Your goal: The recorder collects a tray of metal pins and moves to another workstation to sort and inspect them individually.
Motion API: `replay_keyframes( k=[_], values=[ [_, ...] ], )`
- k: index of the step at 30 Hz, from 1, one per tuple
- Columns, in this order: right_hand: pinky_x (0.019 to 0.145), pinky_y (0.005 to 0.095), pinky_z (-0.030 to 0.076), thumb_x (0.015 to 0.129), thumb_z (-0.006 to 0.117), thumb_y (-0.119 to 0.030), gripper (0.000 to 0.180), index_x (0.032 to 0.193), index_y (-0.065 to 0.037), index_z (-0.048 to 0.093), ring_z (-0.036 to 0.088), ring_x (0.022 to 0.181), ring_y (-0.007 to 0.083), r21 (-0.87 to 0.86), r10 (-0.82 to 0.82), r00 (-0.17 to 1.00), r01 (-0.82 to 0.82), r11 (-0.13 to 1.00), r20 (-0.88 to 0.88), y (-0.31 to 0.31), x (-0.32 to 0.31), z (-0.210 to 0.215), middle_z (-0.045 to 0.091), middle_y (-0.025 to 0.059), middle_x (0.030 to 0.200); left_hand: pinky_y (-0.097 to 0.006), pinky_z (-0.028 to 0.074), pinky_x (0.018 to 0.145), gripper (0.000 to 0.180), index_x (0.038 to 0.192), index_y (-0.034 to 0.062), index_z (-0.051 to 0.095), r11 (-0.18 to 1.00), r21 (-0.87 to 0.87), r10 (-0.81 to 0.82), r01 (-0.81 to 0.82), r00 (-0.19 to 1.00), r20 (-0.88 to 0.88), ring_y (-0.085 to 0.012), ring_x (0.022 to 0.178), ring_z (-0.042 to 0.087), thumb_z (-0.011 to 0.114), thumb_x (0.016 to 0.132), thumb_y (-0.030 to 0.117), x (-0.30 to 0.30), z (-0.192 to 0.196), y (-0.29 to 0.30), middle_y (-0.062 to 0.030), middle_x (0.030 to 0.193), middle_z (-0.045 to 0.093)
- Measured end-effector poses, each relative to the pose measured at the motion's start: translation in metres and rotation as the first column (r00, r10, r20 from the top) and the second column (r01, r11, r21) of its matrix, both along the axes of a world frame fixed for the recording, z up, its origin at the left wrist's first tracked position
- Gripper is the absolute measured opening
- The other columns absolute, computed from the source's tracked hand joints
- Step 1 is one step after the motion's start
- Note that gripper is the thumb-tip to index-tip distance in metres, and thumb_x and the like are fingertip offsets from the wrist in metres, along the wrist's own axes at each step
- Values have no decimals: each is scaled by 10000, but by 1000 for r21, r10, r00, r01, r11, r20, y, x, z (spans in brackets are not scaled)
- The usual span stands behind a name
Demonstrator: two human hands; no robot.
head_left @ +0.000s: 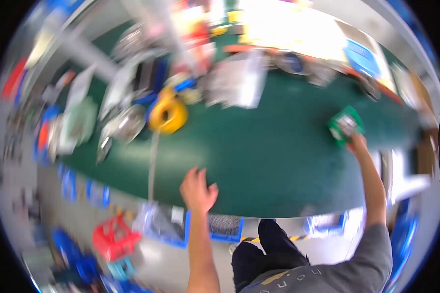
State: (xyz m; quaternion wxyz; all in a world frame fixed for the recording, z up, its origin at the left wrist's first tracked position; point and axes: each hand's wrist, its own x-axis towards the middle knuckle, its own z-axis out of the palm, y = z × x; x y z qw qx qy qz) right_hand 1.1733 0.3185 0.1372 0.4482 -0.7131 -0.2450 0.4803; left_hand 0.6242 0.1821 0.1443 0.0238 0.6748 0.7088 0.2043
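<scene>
My left hand (199, 190) hovers over the near edge of the green-topped table (278, 171), fingers spread and nothing in them. Out to the right, my right arm is stretched forward. My right hand (356, 142) closes on the near side of a small green object (338, 132) with a pale, silvery middle; blur hides its kind and most of my fingers. Forward of my left hand stand rolls of yellow tape (173, 119), one in front of another. A clear plastic bag or sheet (239, 80) lies at the back middle of the table.
Clear-wrapped goods (127, 124) crowd the table's left side. A blue oval lid or tray (362, 57) sits at the back right, near small round items. Below the front edge are blue bins (225, 228). A red stool (115, 239) stands on the floor at left.
</scene>
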Motion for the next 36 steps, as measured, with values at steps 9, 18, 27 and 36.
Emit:
replay_keyframes(
  k=[9, 18, 27, 36],
  values=[
    [288, 253, 337, 753, 445, -117, 124, 670, -30, 472, 413, 326, 137, 5, 410, 899, -416, 909, 150, -69, -140, 26, 440, 35, 488, -406, 296, 906, 508, 1115, 39, 444, 998, 66, -7, -2, 991, 131, -296, 1124, 370, 578, 662, 226, -6, -8, -27, -154, 1188, 395],
    [338, 269, 367, 765, 463, -99, 162, 639, 2, 468, 462, 361, 143, -81, 760, 639, -757, 649, 119, -121, -354, 48, 466, 63, 472, -344, 364, 882, 399, 1115, -25, 426, 934, 299, -197, -198, 412, 890, -253, 1028, 469, 527, 736, 45, -29, -35, -120, -167, 1120, 458],
    [379, 277, 411, 734, 470, -121, 155, 676, 23, 465, 498, 409, 147, -218, 868, 391, -859, 464, 306, -129, -388, 49, 485, 74, 507, -271, 433, 716, 76, 823, -16, 533, 519, -563, 769, -643, 64, 636, -169, 766, 527, 496, 761, 7, -52, -119, -466, -91, 809, 554],
    [533, 288, 427, 739, 507, -145, 149, 790, -10, 470, 542, 600, 177, -387, 811, -301, -917, -102, 501, -77, -395, 62, 479, 72, 601, -296, 448, 758, 162, 943, -35, 510, 647, -539, 558, -540, -146, 817, -180, 798, 539, 522, 814, 63, 69, -86, -294, -126, 950, 550]
  ],
)
